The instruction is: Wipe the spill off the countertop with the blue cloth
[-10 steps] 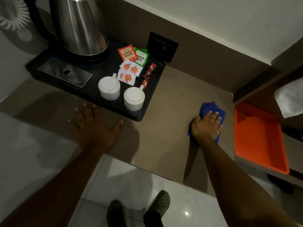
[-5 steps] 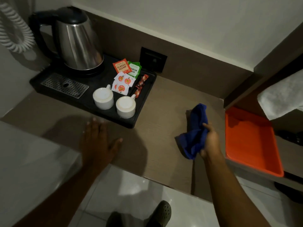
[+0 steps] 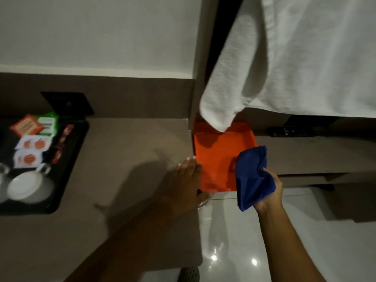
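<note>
My right hand grips the crumpled blue cloth in the air, off the countertop, over the front right corner of an orange tray. My left hand lies flat with fingers apart on the right end of the brown countertop, its fingertips at the tray's left edge. I see no spill on the countertop in this dim light.
A black tray at the left holds white cups and tea sachets. A white towel hangs above the orange tray, which sits on a lower shelf. Glossy floor lies below.
My right hand lifted the blue cloth off the countertop and carried it right, over the orange tray. My left hand slid right to the counter's end. The view swung right.
</note>
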Available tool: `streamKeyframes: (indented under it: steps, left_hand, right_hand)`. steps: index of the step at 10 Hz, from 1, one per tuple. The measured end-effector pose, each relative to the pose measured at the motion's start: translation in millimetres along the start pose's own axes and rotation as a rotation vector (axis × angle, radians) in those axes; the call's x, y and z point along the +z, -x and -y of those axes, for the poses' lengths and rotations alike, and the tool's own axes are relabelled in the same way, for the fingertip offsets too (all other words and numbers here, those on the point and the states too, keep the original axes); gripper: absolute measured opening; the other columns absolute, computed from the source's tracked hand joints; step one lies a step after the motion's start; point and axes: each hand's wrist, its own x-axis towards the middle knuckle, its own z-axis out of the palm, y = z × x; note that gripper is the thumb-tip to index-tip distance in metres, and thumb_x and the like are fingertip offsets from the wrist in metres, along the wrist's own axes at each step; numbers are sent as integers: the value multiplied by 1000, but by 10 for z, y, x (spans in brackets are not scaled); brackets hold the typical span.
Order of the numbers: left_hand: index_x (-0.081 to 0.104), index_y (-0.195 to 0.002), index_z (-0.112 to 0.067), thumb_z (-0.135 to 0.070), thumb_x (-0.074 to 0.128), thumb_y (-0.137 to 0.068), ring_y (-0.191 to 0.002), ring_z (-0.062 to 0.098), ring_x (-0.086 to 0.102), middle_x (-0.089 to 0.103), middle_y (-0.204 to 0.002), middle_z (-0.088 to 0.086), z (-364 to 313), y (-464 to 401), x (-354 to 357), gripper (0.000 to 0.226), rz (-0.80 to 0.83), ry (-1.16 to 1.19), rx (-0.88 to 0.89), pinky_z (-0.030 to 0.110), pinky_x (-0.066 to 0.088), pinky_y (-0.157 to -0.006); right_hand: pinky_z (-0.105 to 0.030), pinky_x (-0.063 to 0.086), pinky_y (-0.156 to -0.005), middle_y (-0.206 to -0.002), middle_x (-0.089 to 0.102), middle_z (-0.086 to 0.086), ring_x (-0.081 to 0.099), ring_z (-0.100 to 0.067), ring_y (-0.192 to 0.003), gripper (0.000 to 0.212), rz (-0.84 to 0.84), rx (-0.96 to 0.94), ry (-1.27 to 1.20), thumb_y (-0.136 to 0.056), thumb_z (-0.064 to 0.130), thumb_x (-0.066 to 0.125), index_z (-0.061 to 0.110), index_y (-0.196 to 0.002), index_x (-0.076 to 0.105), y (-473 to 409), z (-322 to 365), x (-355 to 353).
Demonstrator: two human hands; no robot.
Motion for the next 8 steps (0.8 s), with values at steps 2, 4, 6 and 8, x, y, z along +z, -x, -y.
streamKeyframes:
  steps: [2, 4, 6, 8]
  left_hand:
    - [9, -154, -4, -81, 28, -79, -151, 36, 7, 10, -163, 21, 71, -328, 313, 109, 102, -70, -44, 48, 2, -121]
    - [12, -153, 0, -87, 10, -73, -152, 32, 1, 6, -163, 23, 35, -435, 427, 118, 120, -111, -118, 44, -7, -120]
    - [1, -153, -1, -83, 20, -79, -152, 31, -9, -6, -163, 21, 47, -457, 454, 112, 133, -127, -124, 43, -13, -119]
    - [7, -154, -4, -84, 22, -79, -152, 30, 3, 7, -164, 18, 157, -478, 221, 110, 146, -68, -36, 44, 0, -121]
  right_hand:
    - [-37, 50, -71, -78, 62, -10, 59, -28, -76, 24, -34, 127, 109, -92, 32, 49, 11, -86, 59, -605, 367, 297]
    - [-38, 43, -82, -121, 62, -25, 60, -31, -95, 36, 217, -235, 784, -101, 18, 36, 13, -129, 57, -1295, -45, 511]
    - [-53, -5, -117, -161, -14, -14, -16, -32, -148, 68, 242, -421, 1729, -96, 53, 23, 24, -153, -2, -1402, -657, 531]
    - [-49, -6, -117, -162, -11, -12, -14, -28, -148, 77, 219, -496, 1673, -93, 64, 22, 22, -153, -3, -1143, -461, 467]
